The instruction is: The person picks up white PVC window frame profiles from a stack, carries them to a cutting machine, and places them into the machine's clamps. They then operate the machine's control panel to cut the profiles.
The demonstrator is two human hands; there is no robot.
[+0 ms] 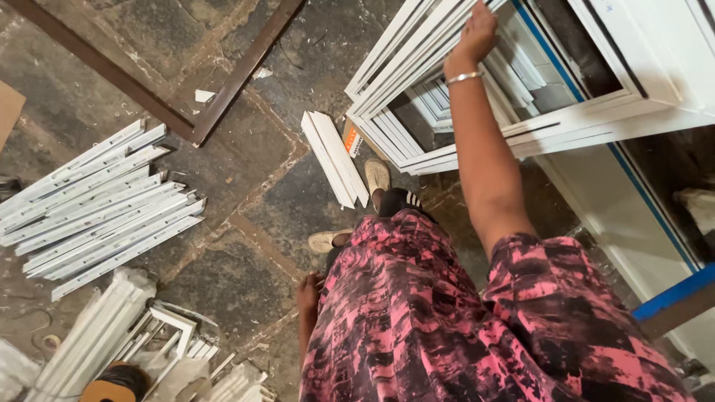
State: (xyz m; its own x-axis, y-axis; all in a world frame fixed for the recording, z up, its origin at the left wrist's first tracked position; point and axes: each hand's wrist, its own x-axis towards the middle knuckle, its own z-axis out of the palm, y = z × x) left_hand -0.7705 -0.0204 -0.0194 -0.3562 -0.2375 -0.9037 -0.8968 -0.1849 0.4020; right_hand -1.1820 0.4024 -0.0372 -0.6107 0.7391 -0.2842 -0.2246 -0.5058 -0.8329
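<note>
Pink dress hides most of my left hand; I cannot tell its grip. Right hand lies open on leaning white frames. Strips wait on floor.

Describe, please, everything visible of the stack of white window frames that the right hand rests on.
The stack of white window frames leans tilted on the stone floor against a white unit. The frames look like plastic or painted metal profiles, rectangular, nested one behind another, some glazed. The right hand lies on the top edge.
</note>
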